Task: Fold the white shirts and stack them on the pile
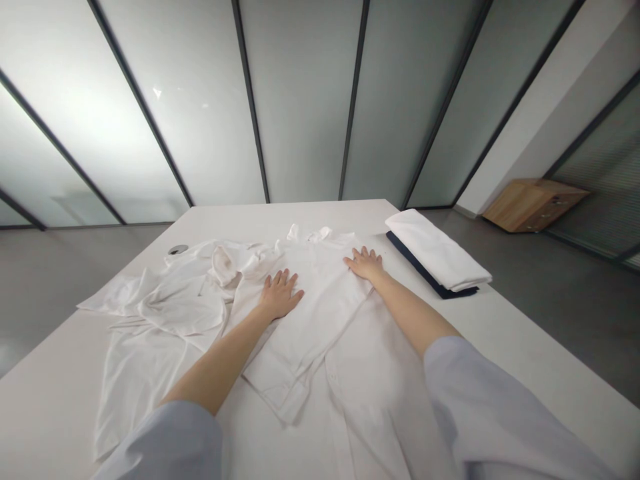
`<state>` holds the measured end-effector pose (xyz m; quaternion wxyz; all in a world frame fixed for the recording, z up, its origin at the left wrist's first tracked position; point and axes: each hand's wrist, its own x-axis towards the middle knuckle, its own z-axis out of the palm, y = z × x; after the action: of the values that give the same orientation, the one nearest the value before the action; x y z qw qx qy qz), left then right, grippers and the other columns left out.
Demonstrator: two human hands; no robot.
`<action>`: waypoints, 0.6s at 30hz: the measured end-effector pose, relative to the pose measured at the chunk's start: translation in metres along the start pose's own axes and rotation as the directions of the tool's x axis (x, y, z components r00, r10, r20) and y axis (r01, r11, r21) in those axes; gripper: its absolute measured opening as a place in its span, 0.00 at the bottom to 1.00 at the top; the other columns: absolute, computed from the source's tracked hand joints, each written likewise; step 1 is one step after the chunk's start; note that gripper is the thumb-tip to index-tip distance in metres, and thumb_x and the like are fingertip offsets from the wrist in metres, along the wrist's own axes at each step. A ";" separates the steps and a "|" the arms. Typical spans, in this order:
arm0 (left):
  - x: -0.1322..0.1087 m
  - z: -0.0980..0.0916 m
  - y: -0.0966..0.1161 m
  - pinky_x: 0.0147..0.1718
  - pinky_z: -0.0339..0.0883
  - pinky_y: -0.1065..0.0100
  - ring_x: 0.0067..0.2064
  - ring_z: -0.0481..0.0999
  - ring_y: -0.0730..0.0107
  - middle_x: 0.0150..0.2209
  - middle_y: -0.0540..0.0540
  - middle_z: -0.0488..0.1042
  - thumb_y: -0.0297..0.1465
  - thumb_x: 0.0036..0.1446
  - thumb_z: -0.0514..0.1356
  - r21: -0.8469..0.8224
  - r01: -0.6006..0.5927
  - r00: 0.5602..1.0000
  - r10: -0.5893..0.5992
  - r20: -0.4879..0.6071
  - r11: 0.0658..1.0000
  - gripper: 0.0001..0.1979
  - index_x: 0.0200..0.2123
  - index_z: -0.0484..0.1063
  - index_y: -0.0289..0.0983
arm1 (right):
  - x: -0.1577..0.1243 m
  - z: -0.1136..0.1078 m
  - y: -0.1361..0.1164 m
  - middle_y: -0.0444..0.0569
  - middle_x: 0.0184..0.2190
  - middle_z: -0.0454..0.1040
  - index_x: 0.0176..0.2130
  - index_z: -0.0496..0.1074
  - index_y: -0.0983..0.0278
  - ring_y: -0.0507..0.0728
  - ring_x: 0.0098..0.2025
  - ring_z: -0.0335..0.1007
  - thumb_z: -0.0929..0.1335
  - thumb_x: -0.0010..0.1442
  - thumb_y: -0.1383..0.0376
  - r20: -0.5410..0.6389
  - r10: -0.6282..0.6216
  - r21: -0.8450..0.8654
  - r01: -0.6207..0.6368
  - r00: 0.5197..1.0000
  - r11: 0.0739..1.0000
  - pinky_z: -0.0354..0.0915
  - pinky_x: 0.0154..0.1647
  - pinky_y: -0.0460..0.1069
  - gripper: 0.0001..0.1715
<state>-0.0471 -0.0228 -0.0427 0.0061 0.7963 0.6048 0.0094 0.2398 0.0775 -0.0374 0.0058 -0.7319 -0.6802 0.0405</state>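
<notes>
A white shirt (315, 320) is spread over the table, its collar at the far end and its lower part toward me. One sleeve lies folded diagonally across the shirt's front, its cuff (289, 399) pointing toward me. My left hand (280, 295) rests flat on the shirt with fingers spread. Near the far right shoulder, my right hand (366, 264) also presses flat on the cloth, fingers apart. Neither hand grips anything. Left of the shirt lies a crumpled heap of white cloth (170, 313), partly bunched against the shirt's edge.
On the right of the white table (520, 340), a folded white cloth (437, 250) lies on a dark folded cloth (417, 265). A round cable-hole cover (178, 250) sits at the far left. Beyond stand frosted glass panels (305, 100) and a wooden cabinet (530, 203).
</notes>
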 end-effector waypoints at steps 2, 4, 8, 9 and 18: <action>0.000 -0.001 0.000 0.63 0.40 0.44 0.68 0.45 0.49 0.69 0.41 0.48 0.50 0.63 0.42 -0.009 0.022 1.000 -0.022 0.012 1.000 0.33 0.67 0.51 0.42 | 0.003 0.000 0.003 0.56 0.69 0.45 0.67 0.50 0.59 0.72 0.67 0.42 0.49 0.64 0.43 0.016 -0.006 0.001 0.006 1.000 1.000 0.42 0.62 0.66 0.41; 0.003 -0.002 0.000 0.62 0.40 0.41 0.68 0.44 0.46 0.69 0.42 0.47 0.51 0.62 0.42 -0.021 0.047 0.999 -0.047 0.008 0.999 0.33 0.67 0.51 0.44 | 0.004 -0.002 0.004 0.57 0.68 0.46 0.67 0.50 0.60 0.70 0.67 0.41 0.50 0.65 0.45 0.005 -0.018 -0.004 0.018 1.000 1.000 0.41 0.63 0.65 0.39; 0.011 -0.002 -0.003 0.61 0.41 0.41 0.68 0.44 0.44 0.69 0.41 0.47 0.51 0.62 0.43 -0.034 0.045 0.999 -0.044 0.011 0.998 0.33 0.67 0.51 0.45 | -0.001 -0.006 -0.002 0.62 0.68 0.47 0.66 0.52 0.66 0.68 0.68 0.39 0.54 0.65 0.49 -0.073 -0.056 -0.031 0.054 0.996 0.998 0.39 0.64 0.63 0.38; 0.014 -0.002 -0.004 0.61 0.41 0.41 0.68 0.44 0.44 0.69 0.41 0.47 0.51 0.62 0.44 -0.036 0.034 0.999 -0.033 0.012 0.999 0.33 0.67 0.52 0.45 | -0.005 -0.007 -0.005 0.62 0.68 0.47 0.66 0.52 0.66 0.68 0.69 0.38 0.56 0.65 0.50 -0.093 -0.086 -0.038 0.083 0.992 0.996 0.39 0.65 0.63 0.37; 0.022 -0.003 -0.004 0.61 0.42 0.41 0.68 0.46 0.46 0.68 0.41 0.49 0.50 0.61 0.46 -0.053 0.022 1.000 -0.023 -0.013 0.998 0.32 0.66 0.53 0.45 | -0.052 0.010 -0.024 0.56 0.68 0.48 0.64 0.57 0.57 0.71 0.67 0.41 0.55 0.64 0.43 0.001 -0.134 0.051 0.134 0.991 0.990 0.42 0.62 0.68 0.37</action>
<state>-0.0457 -0.0009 -0.0401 0.0230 0.7889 0.6133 0.0306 0.2112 0.0275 -0.0434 0.0256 -0.6841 -0.7266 0.0588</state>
